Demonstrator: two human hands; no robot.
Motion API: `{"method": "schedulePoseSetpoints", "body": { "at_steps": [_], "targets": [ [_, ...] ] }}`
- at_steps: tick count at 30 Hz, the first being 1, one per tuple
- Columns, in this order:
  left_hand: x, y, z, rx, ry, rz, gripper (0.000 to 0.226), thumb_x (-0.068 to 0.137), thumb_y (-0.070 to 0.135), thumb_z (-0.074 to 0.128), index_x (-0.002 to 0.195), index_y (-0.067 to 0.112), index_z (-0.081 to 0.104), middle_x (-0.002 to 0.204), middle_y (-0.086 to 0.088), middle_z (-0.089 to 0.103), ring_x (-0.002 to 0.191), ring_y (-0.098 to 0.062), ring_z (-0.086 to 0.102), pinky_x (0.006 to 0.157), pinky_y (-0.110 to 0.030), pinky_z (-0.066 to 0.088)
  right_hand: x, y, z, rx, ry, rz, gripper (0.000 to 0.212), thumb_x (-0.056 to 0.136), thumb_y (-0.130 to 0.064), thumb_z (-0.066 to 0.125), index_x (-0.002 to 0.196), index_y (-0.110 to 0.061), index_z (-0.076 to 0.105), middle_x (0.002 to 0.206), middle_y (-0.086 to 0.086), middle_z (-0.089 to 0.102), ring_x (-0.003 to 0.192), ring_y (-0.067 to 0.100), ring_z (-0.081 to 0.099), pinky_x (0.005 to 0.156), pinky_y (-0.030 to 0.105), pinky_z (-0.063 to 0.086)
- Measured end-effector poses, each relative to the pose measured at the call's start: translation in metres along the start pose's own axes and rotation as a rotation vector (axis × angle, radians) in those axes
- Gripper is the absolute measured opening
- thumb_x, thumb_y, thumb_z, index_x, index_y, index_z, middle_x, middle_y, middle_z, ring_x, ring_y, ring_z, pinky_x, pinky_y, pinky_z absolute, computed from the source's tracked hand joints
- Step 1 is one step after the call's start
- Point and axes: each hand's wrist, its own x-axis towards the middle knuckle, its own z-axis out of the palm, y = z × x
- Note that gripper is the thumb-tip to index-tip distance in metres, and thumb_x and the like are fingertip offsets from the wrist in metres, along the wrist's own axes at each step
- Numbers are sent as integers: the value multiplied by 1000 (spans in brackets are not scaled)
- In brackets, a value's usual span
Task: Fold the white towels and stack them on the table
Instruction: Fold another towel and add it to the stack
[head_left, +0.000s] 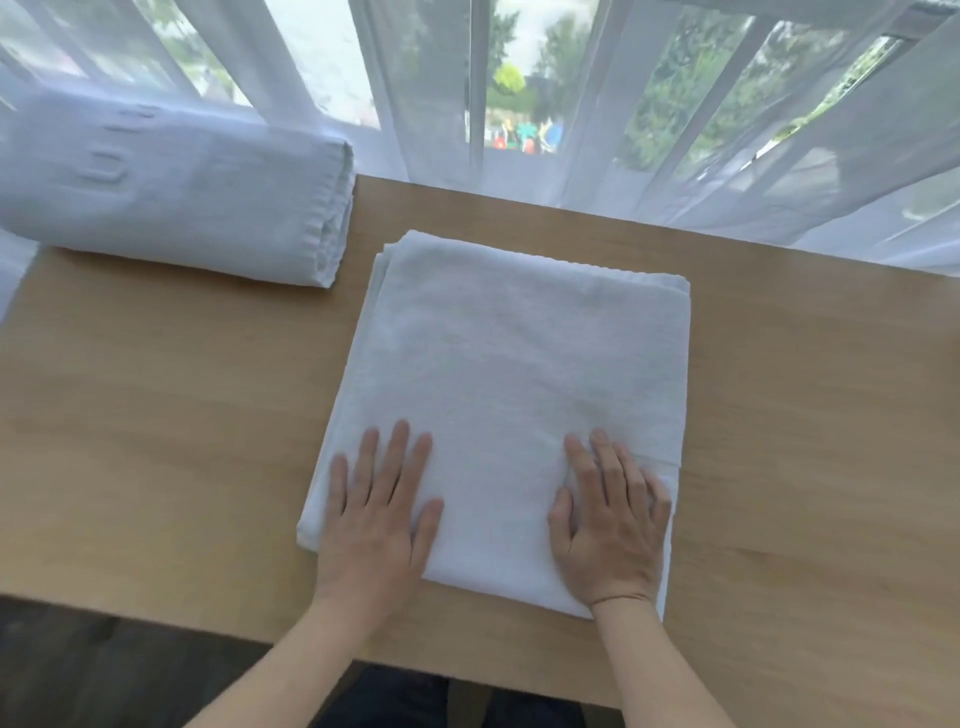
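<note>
A white towel (511, 364), folded into a thick rectangle, lies in the middle of the wooden table (156, 415). My left hand (382, 512) rests flat on its near left corner with the fingers straight and spread. On the near right corner my right hand (610, 525) presses down, flat too. A stack of folded white towels (171, 192) sits at the far left of the table, apart from both hands.
Sheer white curtains (649, 130) hang along the table's far edge in front of a window. The table's near edge runs just under my forearms. Bare wood shows to the left and right of the towel.
</note>
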Motion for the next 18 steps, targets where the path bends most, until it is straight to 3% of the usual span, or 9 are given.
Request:
{"method": "schedulePoseSetpoints", "body": {
  "at_steps": [3,6,10,13,15,16,18],
  "targets": [
    [-31,-6,4,25,-37,-118,61,104,49,17,162,30,9,170,4,4,156,-29,4,117,-66,10,-2,-5,-3,6,-11,43,58,93,-42,41,147,-24,43,150,3,46,133,27,44,110,48,30],
    [-18,1,2,-53,-22,-115,59,102,43,24,160,38,14,169,5,10,155,-34,5,112,-76,7,-11,-9,-9,23,7,137,56,94,-42,39,144,-20,48,147,5,49,129,29,46,108,49,34],
    [36,-17,-7,-102,-2,142,57,100,33,30,156,30,33,165,4,26,153,-35,16,108,-78,12,-23,-28,-10,40,45,370,52,97,-37,43,144,-17,48,147,7,49,130,30,45,108,45,28],
    [102,-29,-19,-89,-8,284,60,100,30,25,159,27,13,168,4,13,155,-31,5,111,-77,11,-22,-60,-14,184,45,690,48,95,-31,55,142,-21,47,145,5,48,126,28,41,104,45,28],
    [146,-25,-27,-8,29,118,63,104,30,27,159,28,-3,169,1,-6,154,-33,-10,115,-73,-5,-19,-85,-18,249,1,725,50,89,-28,60,137,-22,47,137,2,48,120,24,39,98,42,28],
    [162,-18,-33,12,52,5,63,106,28,29,161,27,-3,169,-2,-13,153,-34,-15,115,-69,-9,-20,-97,-20,255,-26,670,49,87,-26,60,134,-23,47,131,0,48,116,21,39,96,39,29],
    [168,6,-44,-55,88,-111,54,106,23,31,159,22,22,169,-9,-2,154,-38,-6,119,-63,-5,-23,-108,-21,355,-78,526,40,89,-21,57,127,-28,46,119,-9,48,108,13,42,90,30,36]
  ]
}}
